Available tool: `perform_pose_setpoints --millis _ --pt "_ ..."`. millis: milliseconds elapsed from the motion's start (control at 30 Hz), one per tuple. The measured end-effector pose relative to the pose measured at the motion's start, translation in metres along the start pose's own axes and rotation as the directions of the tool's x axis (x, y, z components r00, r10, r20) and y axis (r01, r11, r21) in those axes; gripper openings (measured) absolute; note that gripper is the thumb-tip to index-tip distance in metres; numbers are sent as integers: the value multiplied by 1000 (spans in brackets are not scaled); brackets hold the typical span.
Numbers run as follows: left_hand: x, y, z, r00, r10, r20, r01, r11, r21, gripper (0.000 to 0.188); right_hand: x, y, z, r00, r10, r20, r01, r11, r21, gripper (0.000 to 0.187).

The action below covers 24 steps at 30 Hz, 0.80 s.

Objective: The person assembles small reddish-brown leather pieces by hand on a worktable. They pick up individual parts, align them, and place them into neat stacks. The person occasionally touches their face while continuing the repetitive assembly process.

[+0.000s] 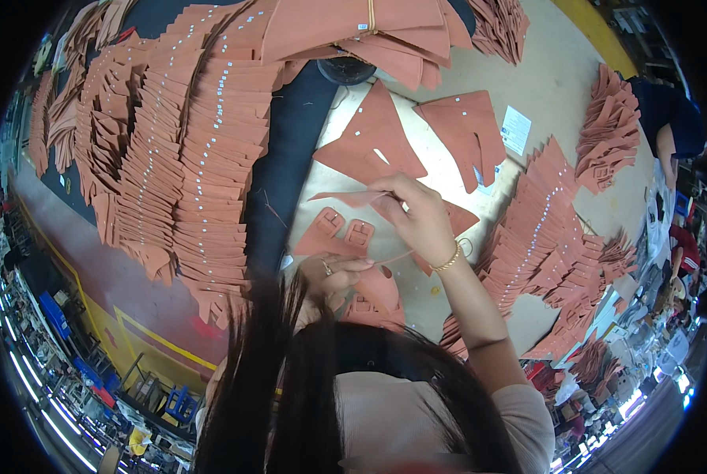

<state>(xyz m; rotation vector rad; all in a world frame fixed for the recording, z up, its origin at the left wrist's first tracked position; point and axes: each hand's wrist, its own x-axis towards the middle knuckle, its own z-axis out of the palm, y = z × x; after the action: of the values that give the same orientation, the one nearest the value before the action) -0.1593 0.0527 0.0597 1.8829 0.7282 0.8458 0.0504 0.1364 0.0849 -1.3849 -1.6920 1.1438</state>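
Observation:
At the middle of the lit worktable, my right hand (pixel 420 215) is closed, thumb and fingers pinching a thin salmon-coloured cut piece (pixel 345 198) seen nearly edge-on. My left hand (pixel 329 276), a ring on one finger, is lower and to the left. Its fingers are bent together at the edge of another salmon piece (pixel 381 288); hair covers part of this hand and its grip is unclear. Between the hands lie pieces with buckle-shaped cut-outs (pixel 359 235). Just beyond, a large flat piece with a slot (pixel 373 130) rests beside a second panel (pixel 464 130).
Long fanned rows of salmon pieces (pixel 219 158) with small white labels cover the left side. More labelled stacks (pixel 539 213) stand at the right. A bound bundle (pixel 361 20) lies at the far edge above a dark round base (pixel 345 71). Another person's arm (pixel 666 150) shows far right.

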Motion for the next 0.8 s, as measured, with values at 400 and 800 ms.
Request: perform_pose_setpoints --millis 400,800 --pt "44 14 -17 784 -621 5 620 781 -78 20 1 10 -90 833 122 -539 -125 992 30 14" --pt "96 -104 -37 418 -907 49 846 369 -384 61 -59 -9 -136 858 437 -270 -390 896 210 19"
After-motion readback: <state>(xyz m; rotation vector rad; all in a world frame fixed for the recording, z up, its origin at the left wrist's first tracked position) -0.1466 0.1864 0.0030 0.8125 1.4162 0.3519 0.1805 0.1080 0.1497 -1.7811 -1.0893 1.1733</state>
